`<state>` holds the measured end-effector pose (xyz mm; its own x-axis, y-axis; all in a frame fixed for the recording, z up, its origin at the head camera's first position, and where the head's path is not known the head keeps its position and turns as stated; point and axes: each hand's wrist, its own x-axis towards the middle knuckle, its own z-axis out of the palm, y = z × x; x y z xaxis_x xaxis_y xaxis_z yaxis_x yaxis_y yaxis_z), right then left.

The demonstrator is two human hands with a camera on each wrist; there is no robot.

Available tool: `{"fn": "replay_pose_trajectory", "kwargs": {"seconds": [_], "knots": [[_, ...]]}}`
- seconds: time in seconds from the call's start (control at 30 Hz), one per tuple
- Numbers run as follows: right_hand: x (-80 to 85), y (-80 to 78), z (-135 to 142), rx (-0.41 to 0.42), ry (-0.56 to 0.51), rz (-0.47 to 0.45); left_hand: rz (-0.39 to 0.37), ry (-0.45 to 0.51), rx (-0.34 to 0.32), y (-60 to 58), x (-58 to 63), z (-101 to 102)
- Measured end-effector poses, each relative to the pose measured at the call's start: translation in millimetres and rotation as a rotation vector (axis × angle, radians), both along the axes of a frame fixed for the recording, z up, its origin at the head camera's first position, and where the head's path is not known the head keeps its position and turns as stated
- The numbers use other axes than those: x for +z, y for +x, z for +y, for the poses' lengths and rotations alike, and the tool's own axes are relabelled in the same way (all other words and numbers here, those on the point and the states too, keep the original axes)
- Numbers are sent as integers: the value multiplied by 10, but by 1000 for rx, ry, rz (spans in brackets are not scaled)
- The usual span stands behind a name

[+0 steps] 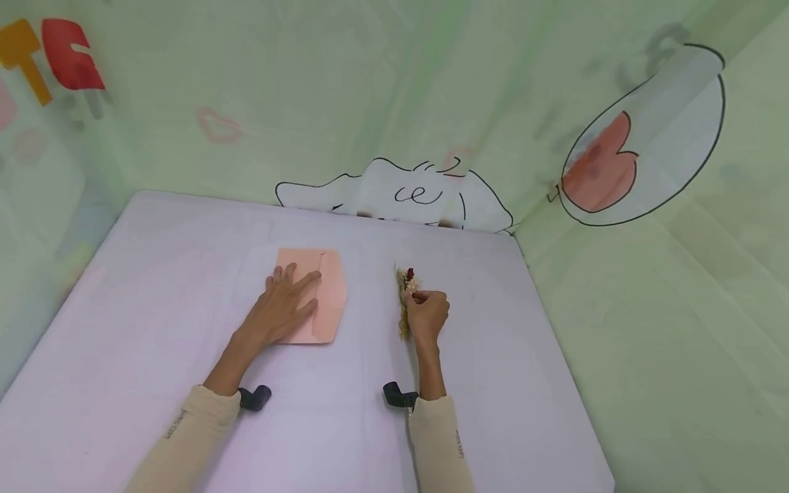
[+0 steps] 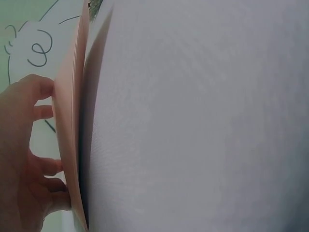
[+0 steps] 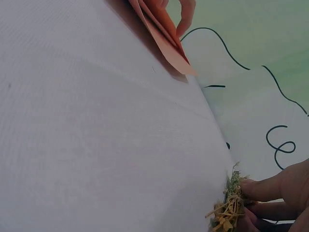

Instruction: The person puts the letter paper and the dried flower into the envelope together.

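Observation:
A pink paper envelope (image 1: 331,301) lies on the table, its pointed flap spread out to the right. My left hand (image 1: 280,309) rests on it with fingers apart, and in the left wrist view the fingertips press on the envelope's face (image 2: 66,111). To the right, the thumb and fingers of my right hand (image 1: 429,315) pinch a small bunch of dried flowers (image 1: 403,327). It has a dark red bloom, pale blossoms and straw-coloured stems. Close up in the right wrist view, dry stems and a green tuft of the bunch (image 3: 231,205) stick out beside the thumb.
The table (image 1: 505,370) has a white cover. Behind it hangs a pale green fabric wall (image 1: 345,89) with line drawings, and another stretch of it runs along the right side. A dark wrist camera (image 1: 399,395) juts from the right sleeve, and another (image 1: 255,398) from the left.

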<state>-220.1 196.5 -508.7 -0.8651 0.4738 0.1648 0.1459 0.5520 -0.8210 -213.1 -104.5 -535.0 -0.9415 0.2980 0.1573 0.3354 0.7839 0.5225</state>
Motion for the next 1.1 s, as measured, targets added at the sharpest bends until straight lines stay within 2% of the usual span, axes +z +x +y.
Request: {"fn": "replay_pose_trajectory", "kwargs": {"seconds": [0.3,0.7,1.1], "knots": [[-25,-15,-20,-32,38,9,24,-11,3,13,-2,6],[-33,-79,-30,-27,1,32,46,-20,6,-5,-32,-14],[23,-125,-204,47,-10,11,23,-2,9,-8,-14,2]]}}
